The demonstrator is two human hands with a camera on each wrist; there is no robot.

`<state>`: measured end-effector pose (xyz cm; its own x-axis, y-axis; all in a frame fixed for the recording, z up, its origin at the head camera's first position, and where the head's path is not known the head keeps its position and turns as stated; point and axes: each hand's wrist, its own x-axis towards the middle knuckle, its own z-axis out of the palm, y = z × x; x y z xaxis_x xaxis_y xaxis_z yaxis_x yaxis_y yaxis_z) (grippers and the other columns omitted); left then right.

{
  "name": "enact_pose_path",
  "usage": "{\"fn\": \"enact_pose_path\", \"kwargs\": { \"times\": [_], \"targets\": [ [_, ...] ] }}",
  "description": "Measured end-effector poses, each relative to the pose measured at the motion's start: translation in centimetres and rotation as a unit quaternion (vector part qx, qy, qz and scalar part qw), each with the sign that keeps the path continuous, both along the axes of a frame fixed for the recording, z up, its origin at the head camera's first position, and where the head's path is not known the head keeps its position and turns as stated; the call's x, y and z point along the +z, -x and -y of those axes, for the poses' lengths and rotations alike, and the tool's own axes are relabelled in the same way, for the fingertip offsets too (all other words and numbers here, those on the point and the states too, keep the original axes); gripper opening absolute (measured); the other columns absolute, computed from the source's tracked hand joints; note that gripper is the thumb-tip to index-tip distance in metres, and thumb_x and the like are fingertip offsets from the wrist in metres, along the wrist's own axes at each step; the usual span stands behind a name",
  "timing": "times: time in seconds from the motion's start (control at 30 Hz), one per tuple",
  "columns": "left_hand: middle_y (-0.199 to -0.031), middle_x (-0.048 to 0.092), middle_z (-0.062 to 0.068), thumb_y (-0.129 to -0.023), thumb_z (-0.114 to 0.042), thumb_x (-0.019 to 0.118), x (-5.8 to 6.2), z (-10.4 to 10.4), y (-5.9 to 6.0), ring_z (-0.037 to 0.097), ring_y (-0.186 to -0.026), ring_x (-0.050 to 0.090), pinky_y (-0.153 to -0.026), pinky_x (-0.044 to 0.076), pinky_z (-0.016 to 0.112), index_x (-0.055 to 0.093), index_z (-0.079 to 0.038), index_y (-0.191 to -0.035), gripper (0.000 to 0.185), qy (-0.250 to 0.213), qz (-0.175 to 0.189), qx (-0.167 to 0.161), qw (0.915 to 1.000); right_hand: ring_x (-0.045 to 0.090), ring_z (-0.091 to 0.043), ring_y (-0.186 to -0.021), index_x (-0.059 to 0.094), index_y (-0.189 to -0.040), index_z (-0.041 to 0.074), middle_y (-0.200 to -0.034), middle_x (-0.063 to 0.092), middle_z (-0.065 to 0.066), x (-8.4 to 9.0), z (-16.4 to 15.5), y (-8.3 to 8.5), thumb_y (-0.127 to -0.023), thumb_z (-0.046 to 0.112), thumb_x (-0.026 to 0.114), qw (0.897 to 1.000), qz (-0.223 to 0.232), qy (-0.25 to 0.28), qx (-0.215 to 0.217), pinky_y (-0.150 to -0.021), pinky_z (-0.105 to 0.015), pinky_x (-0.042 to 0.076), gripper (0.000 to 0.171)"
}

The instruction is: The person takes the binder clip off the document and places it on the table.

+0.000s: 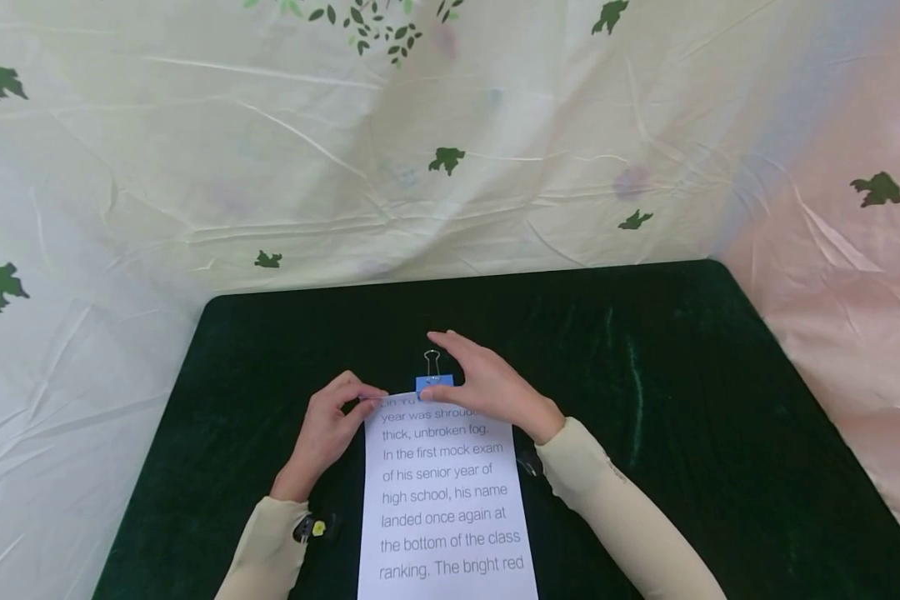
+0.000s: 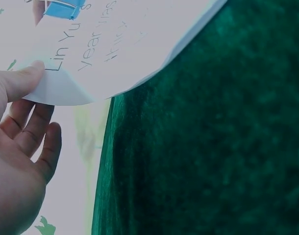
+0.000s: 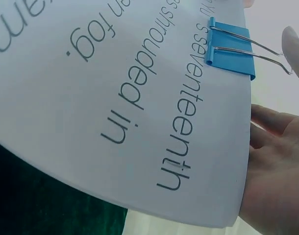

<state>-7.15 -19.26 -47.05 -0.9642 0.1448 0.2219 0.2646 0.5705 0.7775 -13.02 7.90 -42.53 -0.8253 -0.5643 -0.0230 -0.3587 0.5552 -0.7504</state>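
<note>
A blue binder clip (image 1: 441, 383) sits on the top edge of a printed white paper (image 1: 450, 500). Its wire handle points up and away from the page. My left hand (image 1: 332, 421) pinches the paper's top left corner, thumb on the printed face; its other fingers (image 2: 51, 142) show behind and below the edge. Around the clip is my right hand (image 1: 498, 387), thumb and fingers spread apart. In the right wrist view the clip (image 3: 233, 51) bites the paper's edge, a fingertip (image 3: 290, 41) lies near the wire ends, and other fingers (image 3: 269, 120) are partly hidden behind the paper.
A dark green velvet cloth (image 1: 630, 517) covers the table under both arms. Behind it hangs a pale curtain (image 1: 495, 208) printed with green leaves and bird shapes. Small dark devices are strapped at both wrists.
</note>
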Motion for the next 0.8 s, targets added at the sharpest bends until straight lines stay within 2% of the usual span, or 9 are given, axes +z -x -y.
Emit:
{"fn": "enact_pose_path", "kwargs": {
  "times": [0.17,0.37,0.53,0.8],
  "targets": [
    [-0.091,0.060,-0.009,-0.096,-0.004,0.073,-0.07,-0.08,-0.01,0.011,-0.086,0.058,-0.078,0.046,0.034,0.080,-0.017,-0.104,0.017,0.005,0.001,0.001,1.0000,0.045,-0.028,-0.145,0.047,-0.155,0.013,-0.158,0.048,-0.007,-0.19,0.05,0.06,-0.091,0.051,0.076,1.000,0.013,0.011,0.010,-0.117,-0.050,0.036,0.080],
    [-0.091,0.060,-0.009,-0.096,-0.005,0.073,-0.27,-0.10,-0.04,0.011,-0.086,0.057,-0.078,0.046,0.034,0.080,-0.018,-0.104,0.017,0.003,0.009,0.007,0.9999,0.062,-0.022,-0.120,0.054,-0.148,0.011,-0.137,0.065,-0.004,-0.39,0.13,-0.11,-0.094,0.041,0.077,0.999,0.021,0.040,0.016,-0.106,-0.044,0.047,0.067],
    [-0.092,0.061,-0.008,-0.097,-0.006,0.073,-0.41,-0.09,0.06,0.012,-0.086,0.057,-0.078,0.045,0.035,0.080,-0.018,-0.105,0.016,0.005,0.017,0.014,0.9997,0.065,-0.016,-0.106,0.057,-0.143,0.010,-0.127,0.069,-0.002,-0.56,0.31,-0.37,-0.094,0.034,0.079,0.998,0.017,0.055,0.012,-0.097,-0.039,0.050,0.059],
    [-0.091,0.060,-0.008,-0.097,-0.007,0.073,-0.39,-0.13,0.14,0.012,-0.085,0.056,-0.077,0.045,0.034,0.080,-0.018,-0.105,0.016,0.013,0.022,0.019,0.9995,0.064,-0.014,-0.105,0.063,-0.137,0.012,-0.121,0.072,0.001,-0.80,0.53,-0.84,-0.092,0.034,0.081,0.998,-0.043,0.037,-0.003,-0.095,-0.038,0.051,0.053]
  ]
}}
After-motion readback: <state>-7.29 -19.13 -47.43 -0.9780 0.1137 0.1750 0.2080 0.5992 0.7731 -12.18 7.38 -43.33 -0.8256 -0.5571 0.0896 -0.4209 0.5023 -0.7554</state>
